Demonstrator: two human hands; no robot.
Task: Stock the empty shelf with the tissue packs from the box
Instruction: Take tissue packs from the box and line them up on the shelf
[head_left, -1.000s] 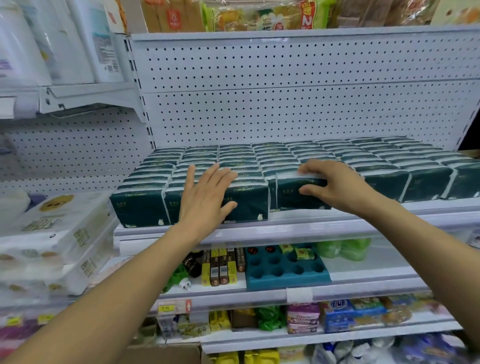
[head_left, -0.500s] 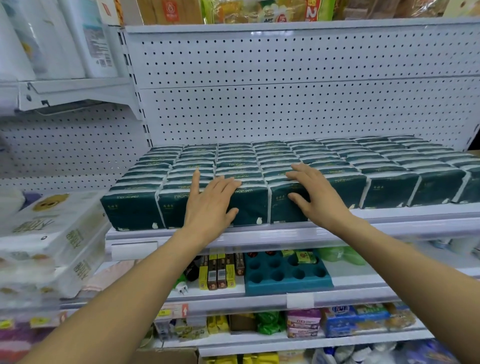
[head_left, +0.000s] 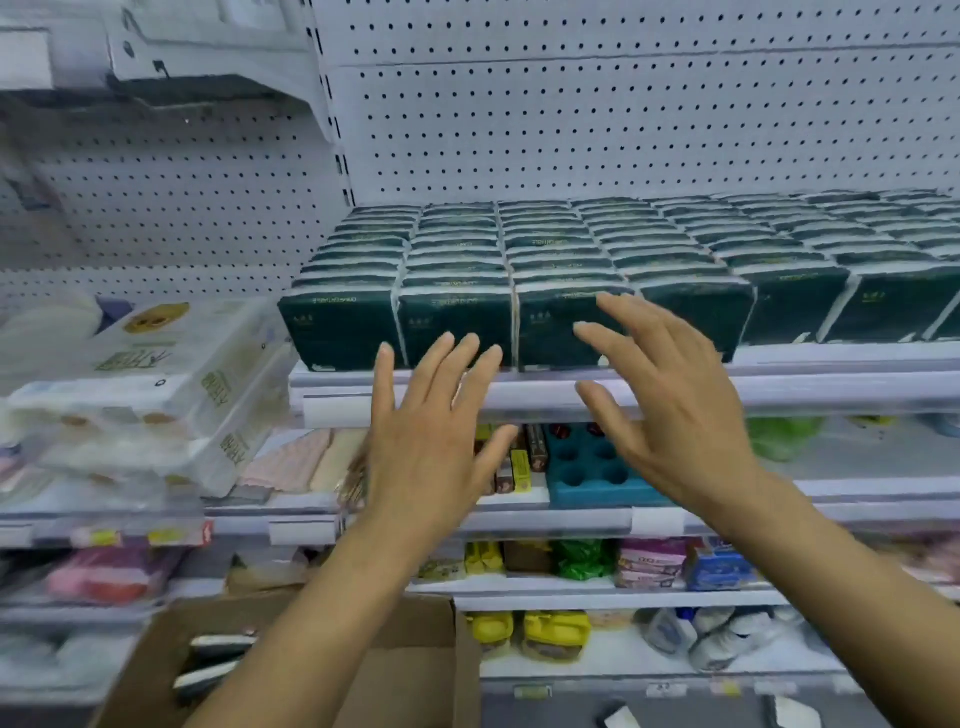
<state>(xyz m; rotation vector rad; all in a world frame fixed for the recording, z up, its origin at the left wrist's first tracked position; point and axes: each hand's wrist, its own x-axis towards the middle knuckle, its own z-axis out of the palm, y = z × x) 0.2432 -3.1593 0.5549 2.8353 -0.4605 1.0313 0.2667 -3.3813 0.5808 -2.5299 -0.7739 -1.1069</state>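
White pegboard shelf (head_left: 519, 400) holds rows of dark green tissue packs (head_left: 571, 249); below its edge, left hand (head_left: 426, 447) and right hand (head_left: 670, 410) hover empty, fingers spread wide, apparently not touching.

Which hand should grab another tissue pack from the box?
Probably the left hand. Both hands are open and empty, but the cardboard box with tissue packs sits low on the left, under the left forearm. The right hand is farther over.
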